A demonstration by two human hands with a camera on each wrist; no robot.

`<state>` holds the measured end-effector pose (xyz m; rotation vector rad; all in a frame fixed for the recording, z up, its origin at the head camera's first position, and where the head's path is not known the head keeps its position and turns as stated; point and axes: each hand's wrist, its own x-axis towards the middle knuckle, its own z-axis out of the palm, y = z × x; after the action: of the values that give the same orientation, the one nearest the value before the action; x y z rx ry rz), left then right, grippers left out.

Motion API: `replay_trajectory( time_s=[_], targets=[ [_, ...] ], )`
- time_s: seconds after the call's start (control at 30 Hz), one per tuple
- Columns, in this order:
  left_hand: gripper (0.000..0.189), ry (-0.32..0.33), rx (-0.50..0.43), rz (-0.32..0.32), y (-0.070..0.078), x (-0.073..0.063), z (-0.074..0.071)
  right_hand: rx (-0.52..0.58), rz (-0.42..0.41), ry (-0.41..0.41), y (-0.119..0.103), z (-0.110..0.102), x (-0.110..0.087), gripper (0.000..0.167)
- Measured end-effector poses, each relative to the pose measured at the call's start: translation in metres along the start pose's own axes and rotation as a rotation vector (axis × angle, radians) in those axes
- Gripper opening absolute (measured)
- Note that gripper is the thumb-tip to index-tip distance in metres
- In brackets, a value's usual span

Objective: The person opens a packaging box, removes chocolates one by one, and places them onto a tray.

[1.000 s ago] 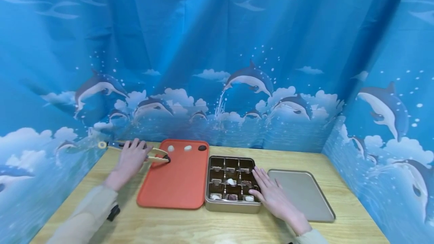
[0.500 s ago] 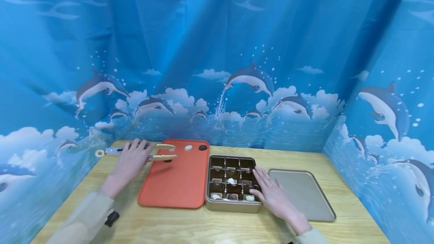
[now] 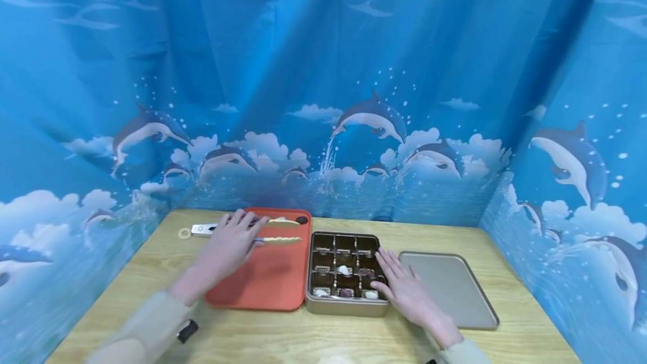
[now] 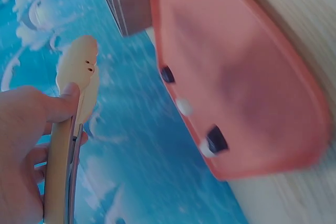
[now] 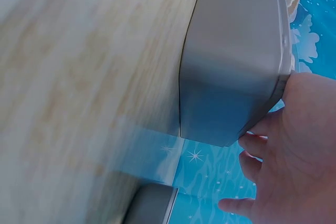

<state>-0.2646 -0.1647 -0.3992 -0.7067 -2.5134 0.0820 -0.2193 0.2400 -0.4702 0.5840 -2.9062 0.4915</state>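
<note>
My left hand (image 3: pixel 229 246) grips a pair of tongs (image 3: pixel 281 240) with cream tips, held above the red tray (image 3: pixel 263 291). The tips stand apart in the head view, with nothing between them. On the tray lie a dark chocolate (image 4: pixel 167 74), a white one (image 4: pixel 184 107), and a second dark chocolate (image 4: pixel 217 140) beside another white one (image 4: pixel 207 149). My right hand (image 3: pixel 406 294) rests on the right rim of a metal tin (image 3: pixel 349 309), fingers extended. Chocolates sit in the tin's middle and front compartments, including a white one (image 3: pixel 343 270) in the centre.
A flat metal lid (image 3: pixel 455 291) lies right of the tin, partly behind my right hand. The tin stands against the tray's right edge. A blue dolphin-print curtain (image 3: pixel 303 100) rises behind the wooden table (image 3: pixel 253 336).
The dark chocolate at the tongs' tips was let go onto the tray. My left hand then moved right with the tongs, whose tips spread. My right hand stayed put.
</note>
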Motion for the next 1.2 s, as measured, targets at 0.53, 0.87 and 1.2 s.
replay_trajectory(
  time_s=[0.53,0.87,1.2],
  targets=[
    [0.050,0.136,0.161,0.331,0.062,0.065,-0.002,0.005,0.004,0.000,-0.001,0.001,0.003,0.072],
    [0.032,0.063,0.331,0.492,0.100,0.098,-0.006,-0.003,0.007,0.002,0.000,0.001,0.002,0.071],
    [0.028,-0.116,0.538,0.609,0.132,0.114,-0.002,-0.005,0.010,-0.002,0.000,0.001,0.002,0.071]
  ],
)
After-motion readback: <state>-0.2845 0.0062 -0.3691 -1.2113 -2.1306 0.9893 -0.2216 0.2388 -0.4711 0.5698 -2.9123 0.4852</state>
